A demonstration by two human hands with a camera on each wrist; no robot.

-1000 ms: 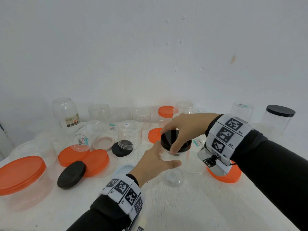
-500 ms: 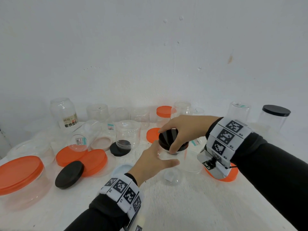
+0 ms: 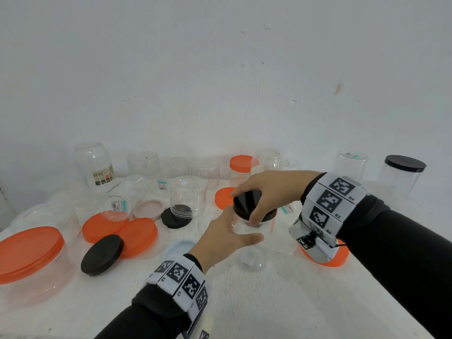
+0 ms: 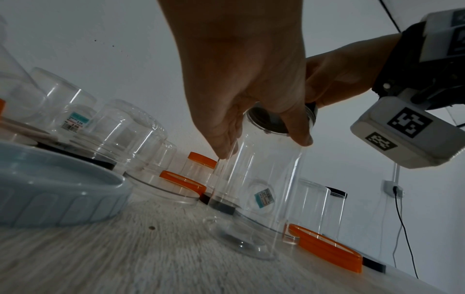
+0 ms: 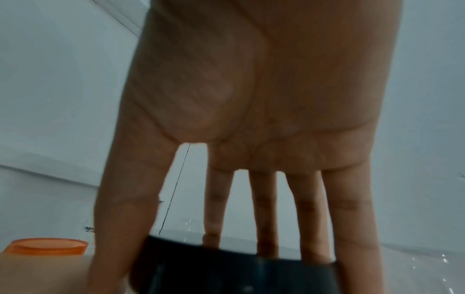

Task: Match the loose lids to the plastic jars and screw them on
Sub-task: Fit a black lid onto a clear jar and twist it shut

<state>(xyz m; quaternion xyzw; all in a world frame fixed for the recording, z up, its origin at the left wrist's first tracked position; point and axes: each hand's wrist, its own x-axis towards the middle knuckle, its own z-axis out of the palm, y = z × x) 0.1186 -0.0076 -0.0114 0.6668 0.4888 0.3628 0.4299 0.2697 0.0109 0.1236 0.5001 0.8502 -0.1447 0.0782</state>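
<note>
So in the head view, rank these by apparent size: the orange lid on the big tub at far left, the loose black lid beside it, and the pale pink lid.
1. Orange tub lid, clearly largest, though nearest the camera.
2. Loose black lid.
3. Pale pink lid, smallest-looking, but farther back, so true size is unsure.

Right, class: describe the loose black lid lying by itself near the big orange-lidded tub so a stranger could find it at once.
Start at the large clear tub with the orange lid on the table's left edge. Just to its right, in front of two flat orange lids, lies the loose black lid, tilted. Unlike the other loose black lid further back, it touches no jar.
</note>
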